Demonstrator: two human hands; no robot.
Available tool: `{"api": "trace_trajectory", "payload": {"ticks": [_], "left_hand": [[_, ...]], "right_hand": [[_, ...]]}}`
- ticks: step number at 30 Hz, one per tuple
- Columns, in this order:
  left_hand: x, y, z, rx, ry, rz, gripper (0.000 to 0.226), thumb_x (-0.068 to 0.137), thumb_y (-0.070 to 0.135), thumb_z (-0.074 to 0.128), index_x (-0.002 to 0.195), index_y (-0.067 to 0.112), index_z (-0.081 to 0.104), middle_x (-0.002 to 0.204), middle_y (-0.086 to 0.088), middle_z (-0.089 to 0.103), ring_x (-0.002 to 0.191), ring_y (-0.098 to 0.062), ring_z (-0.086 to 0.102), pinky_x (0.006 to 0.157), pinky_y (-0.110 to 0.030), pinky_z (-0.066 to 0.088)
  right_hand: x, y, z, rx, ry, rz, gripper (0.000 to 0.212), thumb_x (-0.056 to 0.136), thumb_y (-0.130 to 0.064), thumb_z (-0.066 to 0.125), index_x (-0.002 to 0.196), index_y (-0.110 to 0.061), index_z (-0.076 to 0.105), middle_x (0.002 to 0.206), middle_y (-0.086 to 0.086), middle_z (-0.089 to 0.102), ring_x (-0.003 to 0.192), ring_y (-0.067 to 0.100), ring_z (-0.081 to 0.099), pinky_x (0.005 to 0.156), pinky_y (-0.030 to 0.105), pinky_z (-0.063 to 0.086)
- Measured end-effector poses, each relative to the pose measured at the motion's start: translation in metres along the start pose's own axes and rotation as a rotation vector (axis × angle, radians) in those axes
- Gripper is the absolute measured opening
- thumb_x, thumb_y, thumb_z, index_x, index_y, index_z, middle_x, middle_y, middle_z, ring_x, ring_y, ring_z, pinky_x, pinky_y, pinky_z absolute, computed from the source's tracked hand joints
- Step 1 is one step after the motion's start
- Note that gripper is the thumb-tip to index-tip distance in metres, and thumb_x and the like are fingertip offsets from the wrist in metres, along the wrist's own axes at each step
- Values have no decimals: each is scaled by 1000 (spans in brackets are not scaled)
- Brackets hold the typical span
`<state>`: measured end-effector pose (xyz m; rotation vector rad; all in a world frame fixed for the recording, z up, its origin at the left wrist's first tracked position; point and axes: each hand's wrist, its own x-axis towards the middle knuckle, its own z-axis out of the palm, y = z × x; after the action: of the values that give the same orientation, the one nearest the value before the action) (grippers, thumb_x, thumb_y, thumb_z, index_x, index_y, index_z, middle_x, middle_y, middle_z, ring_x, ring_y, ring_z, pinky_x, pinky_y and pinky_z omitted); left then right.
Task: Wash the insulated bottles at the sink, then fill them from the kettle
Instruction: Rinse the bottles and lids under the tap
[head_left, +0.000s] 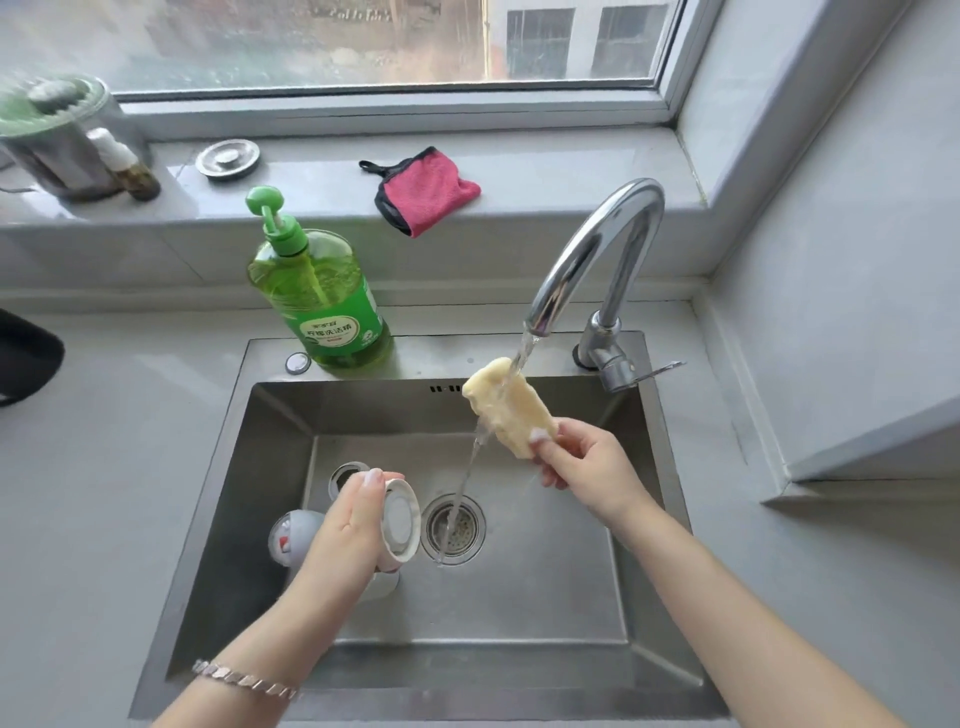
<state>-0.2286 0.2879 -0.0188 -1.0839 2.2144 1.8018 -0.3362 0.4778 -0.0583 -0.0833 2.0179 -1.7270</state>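
Washing step, sponge prep. My right hand (582, 467) pinches the sponge (506, 410) up and right of the drain (453, 527), soaking it in the running water (527, 345). My left hand (353, 525) is curled round a white bottle lid (400, 519) just left of the drain. The bottles (345, 475) sit further left, down in the sink. Next, I reckon: dish soap (322, 296) on the sponge, then scrub.

I saw a pale yellow sponge (511, 410), a white lid (400, 522) with a grey inside, and a green soap bottle (322, 301) whose green label was lettered in white. The cloth (426, 195) was pink, edged in black. The sink (519, 665) and tap (597, 249) were silvery steel, the table (104, 467) pale grey, the bracelet (244, 680) silver.
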Motion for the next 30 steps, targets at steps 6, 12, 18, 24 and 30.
{"api": "trace_trajectory", "payload": {"ticks": [6,12,18,24,30], "left_hand": [[-6,-12,-13,-25,17,-29,32,101,34,27,91,22,56,88,-1,53,79,-11,49,65,-30,43],[-11,-27,-21,-86,0,-76,32,98,42,32,91,23,57,93,1,55,91,-16,52,73,-34,44],[-12,-33,-30,-126,31,-99,32,100,37,29,88,22,56,86,4,50,81,-12,48,72,-31,42],[-9,-39,-33,-97,43,-129,34,100,34,29,92,14,56,83,1,50,73,-12,48,65,-28,42],[-7,-43,-30,-84,28,-135,38,100,36,27,99,13,58,86,1,52,73,-9,48,64,-27,43]], "right_hand": [[-3,-4,16,27,-48,68,13,85,5,55,91,-7,53,65,-3,66,56,11,63,46,17,40],[5,-18,32,108,-125,195,42,71,-18,67,110,-16,50,89,1,62,64,14,57,45,21,38],[12,-16,52,121,-129,207,7,90,-27,57,92,-22,60,68,-4,55,50,7,44,44,19,34],[11,-12,48,150,-213,239,18,73,-7,61,91,-10,61,74,6,70,68,21,67,57,27,51],[18,-17,46,328,-216,272,38,87,11,32,111,-15,47,63,7,64,62,26,64,55,31,54]]}}
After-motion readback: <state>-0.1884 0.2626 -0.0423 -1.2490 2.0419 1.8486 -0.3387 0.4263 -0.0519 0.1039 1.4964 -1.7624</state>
